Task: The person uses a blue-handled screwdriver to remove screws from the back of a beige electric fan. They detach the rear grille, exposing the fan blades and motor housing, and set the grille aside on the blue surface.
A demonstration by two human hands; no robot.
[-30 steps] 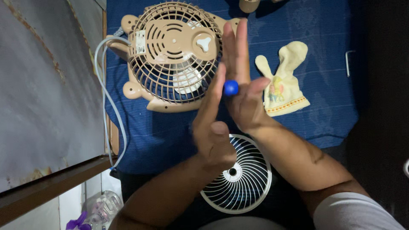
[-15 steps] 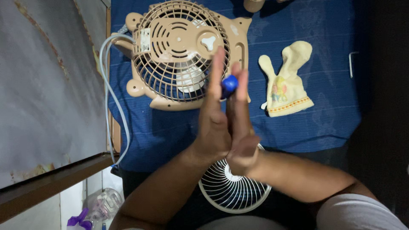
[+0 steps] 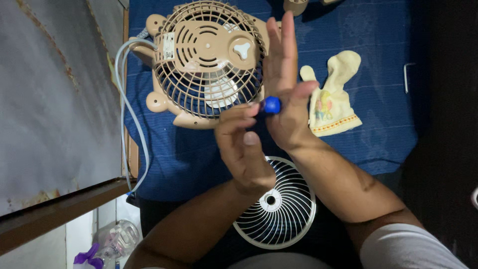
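Blue handle (image 3: 271, 105) sits pinched between left hand (image 3: 245, 149) fingertips and flat open right hand (image 3: 286, 94) palm, axis pointing toward camera, above fan body (image 3: 206, 62).

Along the left of my view I see a grey, rust-streaked metal sheet (image 3: 55, 99) with a dark wooden edge (image 3: 59, 211) beneath it. A pale grey cable (image 3: 124, 114) loops down the upper left, beside the sheet. A blue cloth (image 3: 368, 30) covers the upper middle of the frame. On it, right of centre, lies a small cream mitten (image 3: 332, 97) with a coloured picture and a patterned cuff. A white round fan grille (image 3: 279, 209) lies at lower centre. At the bottom left I see a clear plastic bottle (image 3: 112, 241) with a purple piece (image 3: 84, 259).
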